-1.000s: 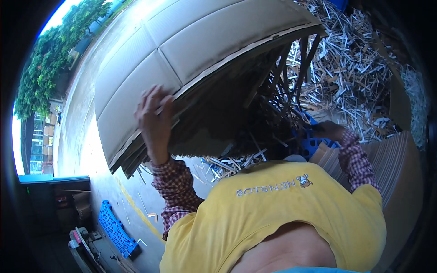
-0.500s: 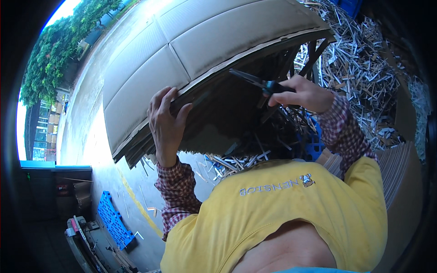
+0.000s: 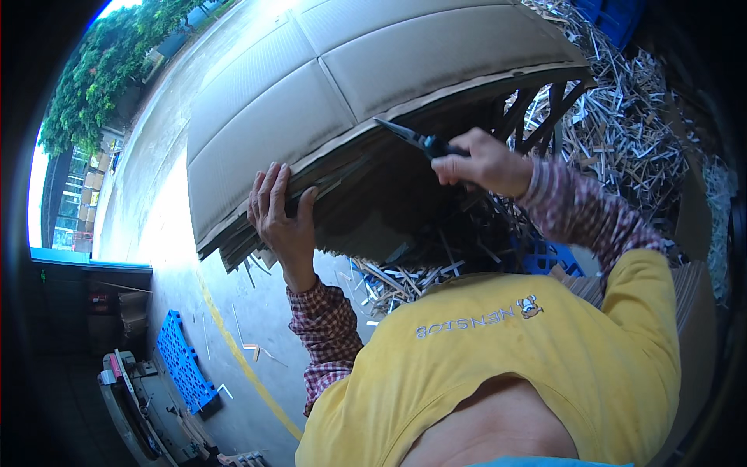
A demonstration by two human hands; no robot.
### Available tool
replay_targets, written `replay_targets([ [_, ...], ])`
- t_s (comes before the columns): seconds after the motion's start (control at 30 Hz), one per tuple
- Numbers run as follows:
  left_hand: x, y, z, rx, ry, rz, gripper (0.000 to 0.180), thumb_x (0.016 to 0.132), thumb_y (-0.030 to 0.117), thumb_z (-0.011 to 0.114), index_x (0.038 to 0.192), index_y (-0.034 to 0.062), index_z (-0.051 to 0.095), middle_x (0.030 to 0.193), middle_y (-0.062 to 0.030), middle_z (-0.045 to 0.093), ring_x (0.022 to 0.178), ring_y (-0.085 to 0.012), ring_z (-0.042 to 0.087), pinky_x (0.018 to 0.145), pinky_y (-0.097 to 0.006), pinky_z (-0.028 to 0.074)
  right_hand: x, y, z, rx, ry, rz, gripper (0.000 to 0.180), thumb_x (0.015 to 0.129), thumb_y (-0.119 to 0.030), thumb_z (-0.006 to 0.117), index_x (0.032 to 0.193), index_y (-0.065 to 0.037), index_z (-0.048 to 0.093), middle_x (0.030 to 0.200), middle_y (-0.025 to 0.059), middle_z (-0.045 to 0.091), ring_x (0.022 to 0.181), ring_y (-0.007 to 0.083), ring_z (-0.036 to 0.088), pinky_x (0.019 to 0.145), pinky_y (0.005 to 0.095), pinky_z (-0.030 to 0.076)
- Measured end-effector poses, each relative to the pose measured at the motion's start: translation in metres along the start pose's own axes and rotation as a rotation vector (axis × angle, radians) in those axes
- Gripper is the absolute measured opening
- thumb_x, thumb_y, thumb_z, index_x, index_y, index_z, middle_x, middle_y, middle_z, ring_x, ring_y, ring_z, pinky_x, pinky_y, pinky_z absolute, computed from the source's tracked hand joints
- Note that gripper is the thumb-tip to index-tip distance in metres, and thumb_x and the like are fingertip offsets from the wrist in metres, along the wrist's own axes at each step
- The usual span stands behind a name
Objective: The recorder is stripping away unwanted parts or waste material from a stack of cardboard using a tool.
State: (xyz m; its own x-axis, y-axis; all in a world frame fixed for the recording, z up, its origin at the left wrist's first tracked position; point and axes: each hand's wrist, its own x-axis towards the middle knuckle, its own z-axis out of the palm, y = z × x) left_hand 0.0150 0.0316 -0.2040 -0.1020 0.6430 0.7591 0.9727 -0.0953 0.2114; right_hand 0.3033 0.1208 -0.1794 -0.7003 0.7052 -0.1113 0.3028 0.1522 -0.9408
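Corrugated cardboard sheets (image 3: 451,62), stacked and creased across the topmost face, were found in the upper middle of the view, in front of the wearer, with their layered near edge turned toward the body. The left hand (image 3: 284,229) was observed at the left part of that edge, its fingers laid over the top sheet and its thumb spread away from them; how firmly it was pressed could not be determined. The right hand (image 3: 486,163), set well apart from the left, was closed around the dark handle of a tapered metal hand tool (image 3: 412,138), apparently long-nosed pliers. Its tip was pointed at the near edge, just beside the top sheet; contact could not be confirmed. Loose offcut strips (image 3: 622,148) were noted heaped beyond the right side of the stack, and a blue plastic pallet (image 3: 183,362) was noted at lower left. Single sheets were judged light and fairly stiff but liable to bend at the creases, while the whole stack was judged heavy and awkward, its layers prone to slide and its edges easily crushed. Several layers were considered best gripped together at the near edge, clear of the creases.
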Motion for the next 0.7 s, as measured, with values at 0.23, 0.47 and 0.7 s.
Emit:
replay_targets([
  [0.23,0.033,0.051,0.005,-0.177,-0.196,0.205,0.048,0.074,0.045,0.064,0.106,0.0082,0.061,0.113,-0.0117,0.057,0.114,-0.0310,0.047,0.094,-0.043,0.035,-0.038,0.035,0.027,0.085,0.238,-0.140,0.032,0.084,-0.029,0.060,0.072,0.001,0.061,0.054,0.0030,0.051,0.055,0.0095,0.050,0.051,0.0270,0.039],
  [0.47,0.057,0.042,0.034,-0.008,-0.320,0.143,0.038,0.089,0.029,0.048,0.119,0.0061,0.053,0.126,-0.0133,0.048,0.120,-0.0367,0.040,0.100,-0.043,0.030,-0.019,0.107,0.075,-0.380,0.621,-0.438,0.039,0.077,-0.017,0.065,0.104,0.007,0.050,0.102,0.0229,0.051,0.092,0.0376,0.052,0.080,0.0395,0.044],
  [0.7,0.058,0.038,0.046,0.046,-0.244,0.094,0.034,0.091,0.025,0.044,0.118,0.0066,0.054,0.126,-0.0121,0.049,0.118,-0.0371,0.042,0.100,-0.043,0.031,-0.006,0.139,0.068,-0.494,0.598,-0.440,0.038,0.076,-0.016,0.066,0.105,0.005,0.052,0.108,0.0240,0.051,0.097,0.0389,0.052,0.087,0.0397,0.042],
])
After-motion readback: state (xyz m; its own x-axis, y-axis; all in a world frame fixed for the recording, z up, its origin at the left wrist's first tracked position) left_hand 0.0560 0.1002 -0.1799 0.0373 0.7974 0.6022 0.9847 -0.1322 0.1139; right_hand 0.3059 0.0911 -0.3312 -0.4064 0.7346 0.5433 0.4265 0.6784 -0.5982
